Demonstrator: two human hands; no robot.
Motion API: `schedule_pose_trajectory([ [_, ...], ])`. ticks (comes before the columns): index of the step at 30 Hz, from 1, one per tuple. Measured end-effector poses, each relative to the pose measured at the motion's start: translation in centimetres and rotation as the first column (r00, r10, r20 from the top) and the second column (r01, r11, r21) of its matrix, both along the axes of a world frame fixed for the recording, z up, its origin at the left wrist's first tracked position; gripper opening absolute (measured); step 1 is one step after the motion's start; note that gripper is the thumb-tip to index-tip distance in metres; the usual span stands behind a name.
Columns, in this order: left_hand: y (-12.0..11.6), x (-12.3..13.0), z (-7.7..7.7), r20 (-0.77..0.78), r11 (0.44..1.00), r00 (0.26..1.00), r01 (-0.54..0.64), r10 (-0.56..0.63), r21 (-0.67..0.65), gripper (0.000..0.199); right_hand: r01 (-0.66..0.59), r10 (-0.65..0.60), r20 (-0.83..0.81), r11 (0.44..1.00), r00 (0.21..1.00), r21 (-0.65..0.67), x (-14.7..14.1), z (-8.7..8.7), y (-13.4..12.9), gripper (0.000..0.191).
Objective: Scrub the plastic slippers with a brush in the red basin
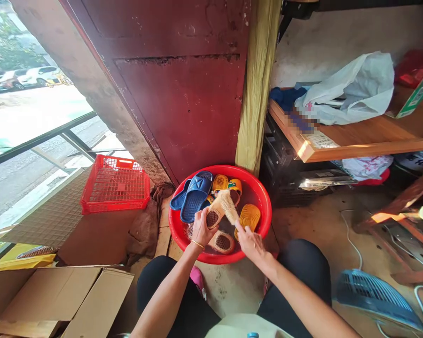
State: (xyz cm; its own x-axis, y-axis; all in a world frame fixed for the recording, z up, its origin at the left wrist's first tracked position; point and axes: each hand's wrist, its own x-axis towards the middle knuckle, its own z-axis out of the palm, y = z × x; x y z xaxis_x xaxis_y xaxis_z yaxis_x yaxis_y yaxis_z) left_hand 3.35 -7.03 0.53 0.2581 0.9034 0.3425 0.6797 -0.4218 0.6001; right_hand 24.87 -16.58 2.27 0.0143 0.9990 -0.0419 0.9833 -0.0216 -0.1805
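Beige slipper (214,215) tilted above red basin, pale-bristled brush (228,206) against it

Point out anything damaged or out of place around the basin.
The maroon door looks worn: its paint is chipped and scuffed, with a dark, rough line across it. A brown cloth lies crumpled beside the red basin, as if dropped. Nothing else stands out.

Red basin (267,224): slippers in water, blue pair (196,193) leaning over its left rim
Left hand (201,229): grips a beige slipper (218,208) by its brown-patterned end
Right hand (251,240): holds a brush (228,207), bristles against that slipper
Red crate (117,184): left of the basin (empty, from where I stand)
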Motion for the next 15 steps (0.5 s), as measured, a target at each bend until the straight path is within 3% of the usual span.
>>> schedule_pose_trajectory([
  [3,0.3,-0.2,0.3,0.058,1.000,0.998,-0.021,0.021,-0.012,0.078,-0.067,0.067,0.022,0.998,0.998,-0.004,-0.6,-0.3,-0.7,0.058],
  [6,0.0,0.2,0.4,0.168,0.994,0.984,-0.035,0.052,-0.101,0.077,0.099,-0.098,0.018,0.995,0.995,-0.010,1.9,0.6,1.4,0.055],
  [9,-0.8,1.2,0.3,0.394,0.940,0.908,-0.001,0.143,-0.340,0.075,0.184,-0.183,-0.041,0.983,0.982,0.014,4.0,1.8,3.5,0.052],
  [10,-1.0,1.7,0.2,0.485,0.887,0.853,0.062,0.190,-0.457,0.072,0.179,-0.176,-0.064,0.983,0.982,0.037,4.0,2.0,3.5,0.052],
  [12,-1.3,2.6,0.1,0.605,0.698,0.724,0.242,0.332,-0.673,0.067,0.144,-0.135,-0.102,0.986,0.986,0.086,2.5,1.6,2.2,0.053],
  [14,-1.3,3.4,0.1,0.617,0.491,0.633,0.396,0.467,-0.776,0.067,0.059,-0.047,-0.107,0.992,0.993,0.110,0.0,0.5,-0.4,0.054],
  [15,-1.2,3.8,0.2,0.612,0.432,0.606,0.434,0.509,-0.790,0.067,-0.013,0.023,-0.096,0.994,0.995,0.107,-1.3,-0.1,-1.8,0.054],
])
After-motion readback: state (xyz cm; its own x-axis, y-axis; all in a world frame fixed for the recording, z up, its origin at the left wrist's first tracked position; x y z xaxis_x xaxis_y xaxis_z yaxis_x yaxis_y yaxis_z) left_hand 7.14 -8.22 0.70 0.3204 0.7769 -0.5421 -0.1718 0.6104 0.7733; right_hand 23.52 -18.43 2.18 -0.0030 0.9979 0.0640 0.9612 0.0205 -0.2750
